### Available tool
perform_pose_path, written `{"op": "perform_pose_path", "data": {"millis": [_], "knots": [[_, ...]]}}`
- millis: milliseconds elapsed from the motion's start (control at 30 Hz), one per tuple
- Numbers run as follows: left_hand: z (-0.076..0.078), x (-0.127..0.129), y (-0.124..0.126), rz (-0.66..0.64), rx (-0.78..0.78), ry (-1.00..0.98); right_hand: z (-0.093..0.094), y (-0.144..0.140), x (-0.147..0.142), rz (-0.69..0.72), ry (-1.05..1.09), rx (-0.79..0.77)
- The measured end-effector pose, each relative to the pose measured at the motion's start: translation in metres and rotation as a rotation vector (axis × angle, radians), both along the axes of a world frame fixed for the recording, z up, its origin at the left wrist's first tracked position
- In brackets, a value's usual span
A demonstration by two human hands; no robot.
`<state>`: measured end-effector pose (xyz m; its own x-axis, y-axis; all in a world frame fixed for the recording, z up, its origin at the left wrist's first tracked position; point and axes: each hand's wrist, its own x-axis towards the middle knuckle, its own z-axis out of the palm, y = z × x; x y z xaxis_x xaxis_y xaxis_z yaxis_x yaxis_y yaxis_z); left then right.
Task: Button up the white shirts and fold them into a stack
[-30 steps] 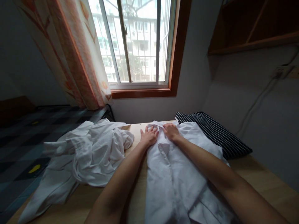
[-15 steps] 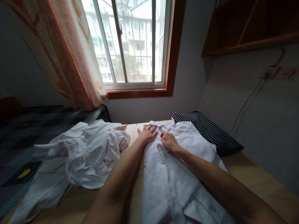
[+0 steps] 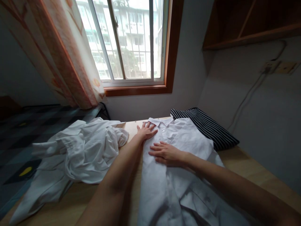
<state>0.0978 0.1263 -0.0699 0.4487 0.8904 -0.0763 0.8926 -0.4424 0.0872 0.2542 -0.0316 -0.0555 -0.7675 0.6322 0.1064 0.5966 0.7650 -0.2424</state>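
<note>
A white button-up shirt (image 3: 155,179) lies spread on the wooden table, its collar at the far end and its button front facing up. My left hand (image 3: 147,130) rests with spread fingers on the shirt's left shoulder, beside the collar. Lower down, my right hand (image 3: 167,153) lies flat across the chest, fingers stretched toward the left. Neither hand grips the cloth. Part of the shirt's right side is hidden under my right forearm.
A crumpled heap of white cloth (image 3: 91,153) lies on the table's left side. Behind the shirt at right is a black-and-white striped cloth item (image 3: 209,128). A checked bed (image 3: 14,135) stands at left, a window (image 3: 131,40) ahead, and a wooden shelf (image 3: 254,40) hangs upper right.
My right hand has left the area near the collar, moved toward me and flattened on the chest. The collar and front now lie smoother. My left hand stays by the shoulder.
</note>
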Motion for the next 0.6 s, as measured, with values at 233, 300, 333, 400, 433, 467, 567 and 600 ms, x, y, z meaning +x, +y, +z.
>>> {"op": "perform_pose_path", "data": {"millis": [233,300,333,400,433,467,567,600], "knots": [[-0.003,0.001,0.002,0.003,0.031,-0.002,-0.004,-0.094,0.027,0.124,0.014,-0.144],[-0.004,0.001,0.003,0.003,0.049,-0.013,0.004,-0.106,0.028,0.186,0.033,-0.180],[-0.004,0.001,0.002,0.002,0.061,-0.017,0.009,-0.106,0.024,0.195,0.054,-0.182],[-0.004,0.000,0.001,0.000,0.085,-0.022,0.016,-0.099,0.009,0.152,0.113,-0.132],[-0.004,0.000,0.001,-0.001,0.092,-0.022,0.019,-0.093,-0.002,0.114,0.138,-0.084],[-0.004,0.001,0.001,0.000,0.093,-0.021,0.020,-0.089,-0.014,0.084,0.152,-0.031],[-0.004,0.001,0.002,0.004,0.075,-0.021,0.012,-0.089,-0.051,0.116,0.105,0.100],[-0.004,0.001,0.003,0.005,0.068,-0.022,0.005,-0.095,-0.060,0.156,0.079,0.132]]}}
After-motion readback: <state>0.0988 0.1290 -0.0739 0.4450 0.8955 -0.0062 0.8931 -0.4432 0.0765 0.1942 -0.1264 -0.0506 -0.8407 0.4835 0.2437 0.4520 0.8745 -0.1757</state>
